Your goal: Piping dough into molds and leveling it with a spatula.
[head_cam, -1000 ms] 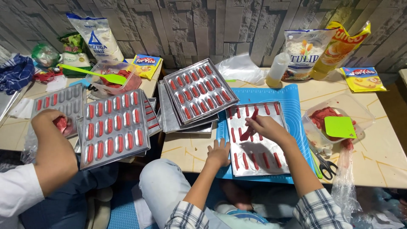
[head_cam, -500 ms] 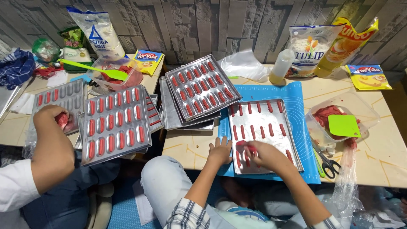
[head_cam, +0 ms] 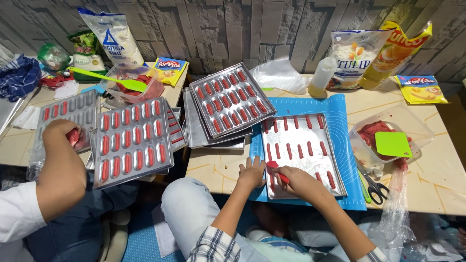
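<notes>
Head view: right hand (head_cam: 302,183), grip clamped on a red dough strip (head_cam: 277,171), rests over the near-left corner of the metal tray (head_cam: 340,182) on the desk (head_cam: 216,167). Left hand (head_cam: 252,172), fingers apart, presses flat on the tray's edge just beside that grip. Beyond the grip lie rows of red strips (head_cam: 301,145).

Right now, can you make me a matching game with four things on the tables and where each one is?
Things:
1. scissors
2. green scraper
3. squeeze bottle
4. green spatula

Places:
A. in the clear tub on the left table
B. by the wall, beside the flour bag
C. on the table edge, right of the blue mat
D. lying on the red dough in the right-hand tub

Pairs: 1-C, 2-D, 3-B, 4-A
</notes>
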